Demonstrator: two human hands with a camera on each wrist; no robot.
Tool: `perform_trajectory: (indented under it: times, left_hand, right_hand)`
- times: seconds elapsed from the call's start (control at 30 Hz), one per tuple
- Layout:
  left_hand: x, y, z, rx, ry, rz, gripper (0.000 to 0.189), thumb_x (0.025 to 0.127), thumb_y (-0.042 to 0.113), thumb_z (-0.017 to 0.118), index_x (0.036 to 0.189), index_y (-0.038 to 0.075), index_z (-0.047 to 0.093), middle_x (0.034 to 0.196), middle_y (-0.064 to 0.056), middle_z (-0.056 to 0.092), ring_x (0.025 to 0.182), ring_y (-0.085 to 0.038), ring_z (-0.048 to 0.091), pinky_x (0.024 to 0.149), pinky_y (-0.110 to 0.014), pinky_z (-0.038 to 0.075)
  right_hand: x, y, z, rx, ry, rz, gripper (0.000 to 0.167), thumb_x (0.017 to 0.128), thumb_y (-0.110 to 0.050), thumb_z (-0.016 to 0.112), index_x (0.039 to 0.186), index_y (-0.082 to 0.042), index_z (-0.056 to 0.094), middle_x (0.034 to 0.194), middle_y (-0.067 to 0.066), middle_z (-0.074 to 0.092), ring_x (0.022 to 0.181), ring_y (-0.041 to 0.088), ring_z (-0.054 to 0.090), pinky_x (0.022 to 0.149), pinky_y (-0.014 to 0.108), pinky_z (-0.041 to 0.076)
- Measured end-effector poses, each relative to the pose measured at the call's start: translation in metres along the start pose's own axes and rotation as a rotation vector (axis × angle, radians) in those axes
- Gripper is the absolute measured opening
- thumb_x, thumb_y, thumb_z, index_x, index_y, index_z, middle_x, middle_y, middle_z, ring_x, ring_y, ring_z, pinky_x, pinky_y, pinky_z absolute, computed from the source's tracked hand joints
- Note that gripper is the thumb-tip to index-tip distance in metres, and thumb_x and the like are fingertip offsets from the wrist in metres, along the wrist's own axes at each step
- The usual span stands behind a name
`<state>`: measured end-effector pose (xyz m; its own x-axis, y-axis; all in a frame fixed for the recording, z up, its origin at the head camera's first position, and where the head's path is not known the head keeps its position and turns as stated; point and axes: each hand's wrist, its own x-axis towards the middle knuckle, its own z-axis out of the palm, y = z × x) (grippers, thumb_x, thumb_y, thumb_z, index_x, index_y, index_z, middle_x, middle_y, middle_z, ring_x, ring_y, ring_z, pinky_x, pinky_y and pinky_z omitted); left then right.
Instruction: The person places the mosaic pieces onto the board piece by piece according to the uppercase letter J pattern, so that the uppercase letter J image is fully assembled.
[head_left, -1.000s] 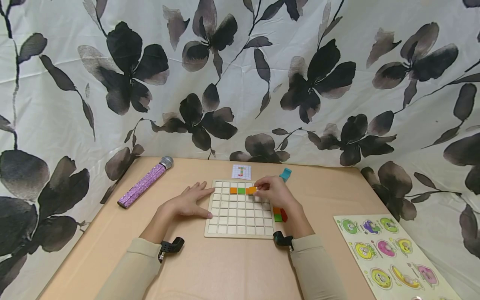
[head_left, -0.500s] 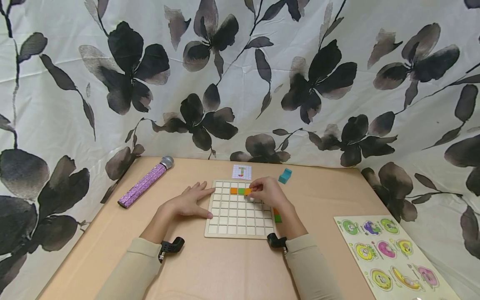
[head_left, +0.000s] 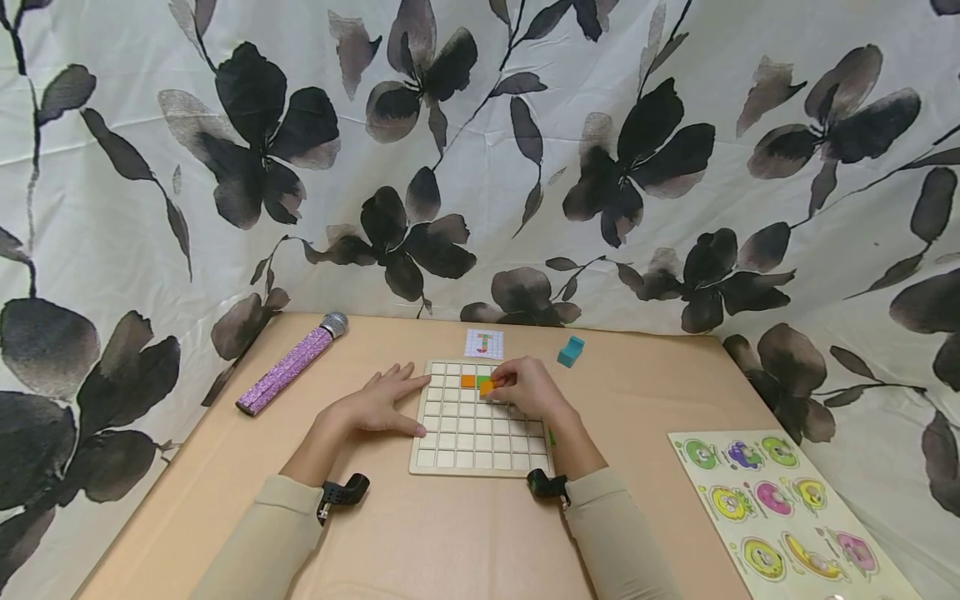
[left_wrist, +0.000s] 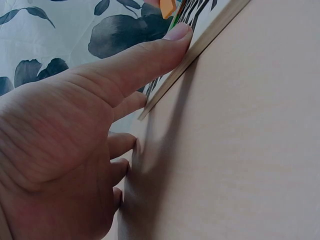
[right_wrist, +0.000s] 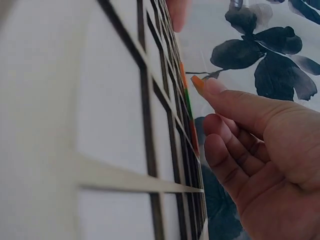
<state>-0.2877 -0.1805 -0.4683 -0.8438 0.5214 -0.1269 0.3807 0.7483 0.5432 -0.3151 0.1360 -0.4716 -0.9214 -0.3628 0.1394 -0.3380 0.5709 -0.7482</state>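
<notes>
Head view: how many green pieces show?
2: a green piece on the board beside an orange piece; another green piece by its right edge, partly behind the right forearm. More may be hidden.

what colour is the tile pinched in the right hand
Orange; the pinched tile shows best in the head view.

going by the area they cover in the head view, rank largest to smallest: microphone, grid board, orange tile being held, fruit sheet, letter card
1. fruit sheet, though its bottom is cut off
2. grid board, partly covered
3. microphone
4. letter card
5. orange tile
</notes>
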Motion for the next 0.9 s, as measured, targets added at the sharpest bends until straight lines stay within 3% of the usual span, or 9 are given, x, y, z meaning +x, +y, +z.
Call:
perform_trajectory:
  times: [0.9]
  left_hand:
    - [-0.0010, 0.0010, -0.0012, -0.013, -0.004, 0.001, 0.098, 0.083, 0.052, 0.083, 0.162, 0.013, 0.038, 0.171, -0.029, 0.013, 0.159, -0.051, 0.005, 0.128, -0.068, 0.002]
  right_hand:
    - [-0.0001, 0.0003, 0.0056, -0.039, -0.035, -0.005, 0.017, 0.082, -0.011, 0.088, 0.096, -0.004, 0.080, 0.078, 0.000, 0.070, 0.069, 0.013, 0.057, 0.061, 0.022, 0.048]
